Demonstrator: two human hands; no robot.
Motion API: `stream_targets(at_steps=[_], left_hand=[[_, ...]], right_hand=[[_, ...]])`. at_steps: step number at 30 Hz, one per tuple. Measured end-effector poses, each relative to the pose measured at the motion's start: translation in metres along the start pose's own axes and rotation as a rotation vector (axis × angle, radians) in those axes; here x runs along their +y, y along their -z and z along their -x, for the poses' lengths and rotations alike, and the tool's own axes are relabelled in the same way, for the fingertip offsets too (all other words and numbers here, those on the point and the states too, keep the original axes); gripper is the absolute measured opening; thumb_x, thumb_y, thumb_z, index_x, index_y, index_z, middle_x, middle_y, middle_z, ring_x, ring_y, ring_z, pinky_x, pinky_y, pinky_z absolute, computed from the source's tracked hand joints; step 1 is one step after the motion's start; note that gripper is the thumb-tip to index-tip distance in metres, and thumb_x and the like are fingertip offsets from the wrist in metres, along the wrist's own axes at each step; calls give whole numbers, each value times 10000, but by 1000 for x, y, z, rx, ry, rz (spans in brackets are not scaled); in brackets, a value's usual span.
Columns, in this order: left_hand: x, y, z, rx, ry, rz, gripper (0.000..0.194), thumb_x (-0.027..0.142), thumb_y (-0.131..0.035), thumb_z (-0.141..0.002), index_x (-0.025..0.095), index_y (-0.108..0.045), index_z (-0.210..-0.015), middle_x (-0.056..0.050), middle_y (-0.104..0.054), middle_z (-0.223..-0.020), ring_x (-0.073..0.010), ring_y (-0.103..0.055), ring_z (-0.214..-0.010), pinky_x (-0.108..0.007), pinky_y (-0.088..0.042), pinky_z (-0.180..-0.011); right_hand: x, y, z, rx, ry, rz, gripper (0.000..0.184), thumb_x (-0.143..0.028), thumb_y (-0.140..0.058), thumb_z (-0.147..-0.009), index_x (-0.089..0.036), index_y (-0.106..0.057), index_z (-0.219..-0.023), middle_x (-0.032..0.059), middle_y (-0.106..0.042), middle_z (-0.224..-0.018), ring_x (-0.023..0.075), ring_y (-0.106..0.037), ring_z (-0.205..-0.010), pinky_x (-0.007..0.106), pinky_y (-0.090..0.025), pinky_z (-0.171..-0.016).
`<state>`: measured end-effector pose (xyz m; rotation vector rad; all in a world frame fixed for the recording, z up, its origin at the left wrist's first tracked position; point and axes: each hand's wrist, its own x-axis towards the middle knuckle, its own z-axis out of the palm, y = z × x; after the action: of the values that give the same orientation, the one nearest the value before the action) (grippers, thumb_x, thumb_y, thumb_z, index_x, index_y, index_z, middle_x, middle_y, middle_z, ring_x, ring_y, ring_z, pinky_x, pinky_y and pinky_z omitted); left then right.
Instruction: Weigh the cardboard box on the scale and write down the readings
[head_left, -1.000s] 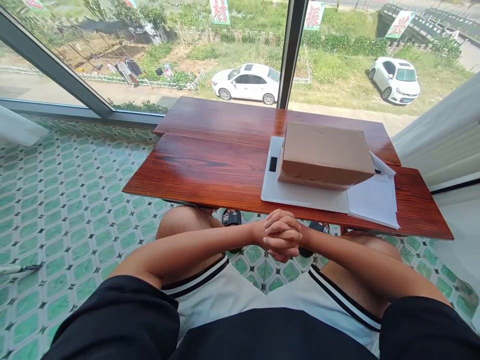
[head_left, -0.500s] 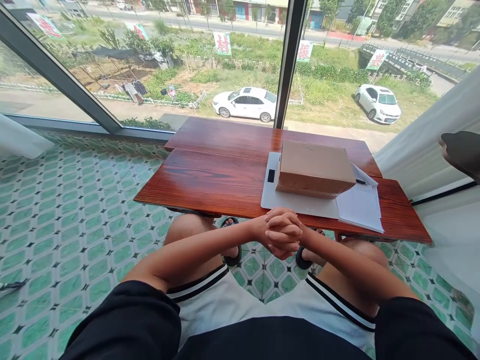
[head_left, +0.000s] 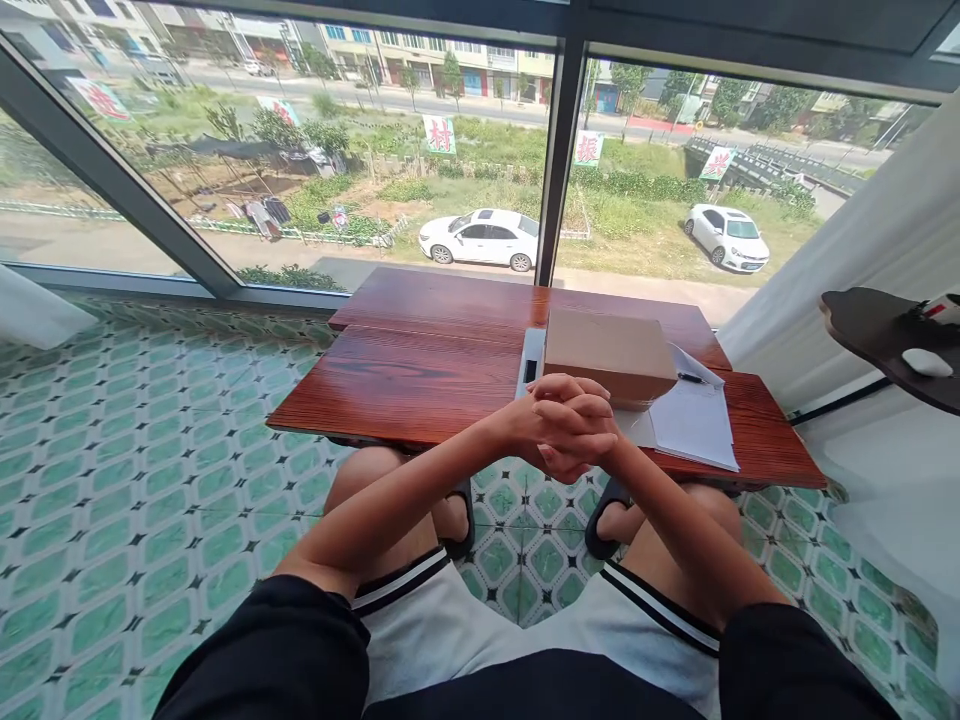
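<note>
My left hand (head_left: 526,428) and my right hand (head_left: 598,445) are clasped together, fingers interlaced, with no object visible between them. They are raised in front of me at the near edge of the wooden table (head_left: 405,370). Just beyond them, a closed brown cardboard box (head_left: 607,342) rests on a flat silver slab (head_left: 532,345) that has a small black rectangle on its left side. My hands hide part of the slab's front. To the right lie white sheets of paper (head_left: 694,425), with a dark pen (head_left: 690,378) on top.
Large windows with a dark frame (head_left: 559,170) stand behind the table. A dark wavy-edged shelf (head_left: 870,325) juts in at the right, holding a white rounded object (head_left: 927,362). A pale curtain (head_left: 810,260) hangs on that side. Green patterned tiles (head_left: 165,500) cover the floor.
The view has tilted up and turned slightly right, bringing more of the shelf into sight. My clasped hands have risen and now overlap the slab and the box's lower edge.
</note>
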<state>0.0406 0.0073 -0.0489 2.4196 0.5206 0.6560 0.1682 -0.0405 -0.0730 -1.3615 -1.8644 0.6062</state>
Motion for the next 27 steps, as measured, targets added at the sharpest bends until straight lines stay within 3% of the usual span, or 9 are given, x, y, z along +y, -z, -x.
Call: stream_targets(at_steps=[2,3,6,12,16,20,23,25,27], left_hand=[[7,10,-7,-10,-168,-42,328,372,-703,-706,318,-739,-1028,-53,-625,-1236,-275,-493,-1307,-449,-398,-1122],[9,13,-10,18,-226,-58,391,383,-674,-742,283,-715,-1118,-91,-584,-1286,-284,-493,-1302,-457,-404,-1117],[11,14,-13,103,-285,-100,507,427,-601,-833,239,-598,-1305,-146,-524,-1326,-286,-554,-1194,-468,-465,-1043],[15,12,-12,-12,-185,-54,583,480,-659,-855,325,-518,-1400,-134,-521,-1421,-302,-557,-1249,-476,-466,-1051],[20,13,-17,9,-122,-80,671,517,-664,-864,353,-442,-1476,-112,-476,-1528,-321,-515,-1335,-475,-485,-1042],[18,13,-17,60,-91,-79,690,519,-644,-896,346,-386,-1512,-112,-483,-1537,-310,-603,-1240,-438,-537,-953],[9,15,-14,221,-90,-40,606,393,-613,-941,317,-380,-1495,-102,-570,-1451,-251,-642,-1189,-399,-534,-968],[-1,18,-12,377,-39,34,514,332,-590,-949,291,-433,-1436,-87,-650,-1318,-221,-650,-1162,-384,-540,-968],[-11,21,-12,505,51,111,391,306,-578,-934,264,-527,-1320,-69,-686,-1202,-211,-652,-1134,-385,-548,-960]], right_hand=[[-4,24,-20,-66,133,9,310,-447,-667,-708,-360,-691,-1005,64,-672,-1019,290,-659,-927,471,-550,-774],[-8,32,-27,-78,195,32,403,-468,-665,-695,-351,-678,-1080,59,-664,-1125,297,-638,-1013,477,-534,-878],[-16,45,-29,-86,238,109,505,-496,-514,-830,-281,-587,-1281,76,-635,-1239,273,-594,-1082,439,-476,-999],[-5,48,-12,-95,147,188,430,-391,-466,-887,-273,-514,-1298,61,-685,-1113,267,-589,-1118,429,-427,-1035],[-4,64,-15,-80,130,175,444,-510,-508,-899,-263,-537,-1267,71,-697,-1126,284,-630,-1030,398,-468,-909],[-10,77,-15,-66,101,147,538,-575,-388,-957,-246,-487,-1372,70,-723,-1072,280,-675,-940,374,-474,-854],[-10,88,-15,145,-43,182,612,-540,-288,-998,-229,-322,-1523,98,-728,-1110,252,-703,-876,355,-489,-814],[-2,98,-16,412,-164,208,623,-487,-247,-1015,-203,-195,-1567,128,-698,-1213,234,-701,-978,348,-506,-855],[14,111,-19,650,-244,267,614,-446,-264,-1009,-166,-184,-1550,151,-664,-1275,226,-664,-1104,358,-512,-910]])
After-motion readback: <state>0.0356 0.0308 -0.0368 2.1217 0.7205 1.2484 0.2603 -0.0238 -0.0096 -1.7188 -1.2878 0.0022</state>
